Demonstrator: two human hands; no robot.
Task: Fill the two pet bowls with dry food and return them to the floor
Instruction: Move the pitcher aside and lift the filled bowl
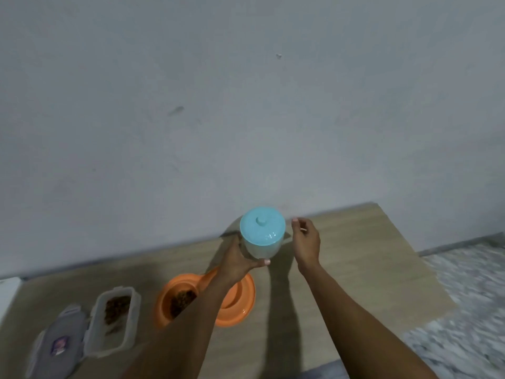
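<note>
Fingers (pixel 263 262) of the left hand (pixel 237 265) clamp the jar (pixel 261 248) at frame centre, steadying it; the right hand (pixel 307 242), fingers loosely apart, hovers beside the teal lid (pixel 262 227), probably to open it. Below centre on the desk (pixel 355 255) sit the orange bowls (pixel 235 313); one holds dry food (pixel 183 299).

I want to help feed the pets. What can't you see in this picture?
Head view:
- Inside the jar: hidden by its teal lid and the left hand.
- Inside the right orange bowl: covered by the left forearm.
- Sticker on the grey lid: too blurred to read.
</note>
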